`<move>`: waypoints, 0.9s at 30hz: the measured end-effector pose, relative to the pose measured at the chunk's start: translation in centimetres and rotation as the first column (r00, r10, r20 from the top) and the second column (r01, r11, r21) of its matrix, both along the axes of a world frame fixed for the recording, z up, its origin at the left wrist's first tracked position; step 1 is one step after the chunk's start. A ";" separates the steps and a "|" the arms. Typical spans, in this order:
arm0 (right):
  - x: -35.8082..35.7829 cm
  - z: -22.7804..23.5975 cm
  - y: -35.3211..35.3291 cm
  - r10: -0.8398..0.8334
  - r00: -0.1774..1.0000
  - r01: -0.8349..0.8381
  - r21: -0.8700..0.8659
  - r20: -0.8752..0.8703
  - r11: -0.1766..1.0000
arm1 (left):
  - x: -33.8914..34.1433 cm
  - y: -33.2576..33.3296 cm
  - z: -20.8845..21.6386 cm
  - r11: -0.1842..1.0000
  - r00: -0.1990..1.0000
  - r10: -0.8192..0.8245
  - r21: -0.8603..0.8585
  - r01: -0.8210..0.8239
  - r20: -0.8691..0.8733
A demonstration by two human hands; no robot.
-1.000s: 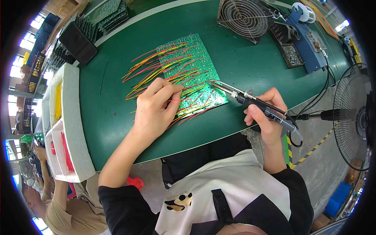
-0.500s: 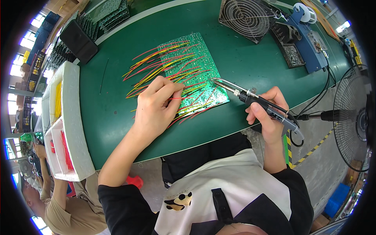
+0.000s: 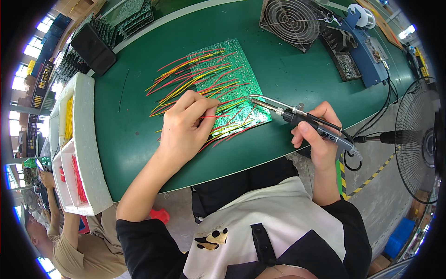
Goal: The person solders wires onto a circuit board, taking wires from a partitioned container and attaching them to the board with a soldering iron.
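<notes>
Gripping slim soldering iron [image 3: 306, 122] (metal-tipped)

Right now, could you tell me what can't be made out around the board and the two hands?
Head view only:
- Wire end at the left hand: covered by its fingertips.
- Solder joints on the board: too small, under wires.
- Iron tip: touching or hovering, unclear.
- Right hand palm: hidden behind the iron.

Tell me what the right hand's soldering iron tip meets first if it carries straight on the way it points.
Probably the green circuit board with its red and yellow wires, near the left hand; height above it is unclear.
</notes>
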State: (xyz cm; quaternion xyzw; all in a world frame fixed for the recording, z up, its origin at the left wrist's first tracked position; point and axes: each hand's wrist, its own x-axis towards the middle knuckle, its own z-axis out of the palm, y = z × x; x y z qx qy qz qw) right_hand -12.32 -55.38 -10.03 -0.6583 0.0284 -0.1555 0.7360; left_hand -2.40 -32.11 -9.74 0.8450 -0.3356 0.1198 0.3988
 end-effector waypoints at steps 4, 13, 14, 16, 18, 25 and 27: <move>0.0 -0.1 -0.9 -0.016 0.999 0.010 0.145 0.040 0.989 | -0.1 -0.1 0.0 1.000 1.000 0.006 -0.003 -0.006 0.009; -2.6 2.1 -8.0 -0.494 0.785 0.518 0.041 0.373 0.855 | -0.4 -0.5 0.6 1.000 1.000 0.012 -0.010 -0.012 0.000; -2.8 2.3 -8.9 -0.536 0.739 0.577 0.027 0.407 0.816 | -0.5 -0.5 0.8 0.999 0.999 0.040 0.015 -0.040 -0.013; -3.2 2.3 -10.2 -0.564 0.692 0.620 0.031 0.450 0.784 | -0.5 -0.5 0.7 0.999 0.999 0.038 0.009 -0.038 -0.037; -3.1 1.7 -11.1 -0.605 0.646 0.680 0.009 0.466 0.733 | -0.5 -0.5 0.9 0.999 0.999 0.026 0.032 -0.025 -0.029; -3.2 -1.8 -12.1 -0.651 0.735 0.677 -0.179 0.187 0.714 | -0.6 -0.7 1.1 0.999 0.999 0.015 0.051 -0.013 -0.029; -3.0 -1.9 -12.3 -0.653 0.734 0.678 -0.152 0.184 0.719 | -0.7 -0.6 1.1 0.998 0.999 0.022 0.056 -0.020 -0.036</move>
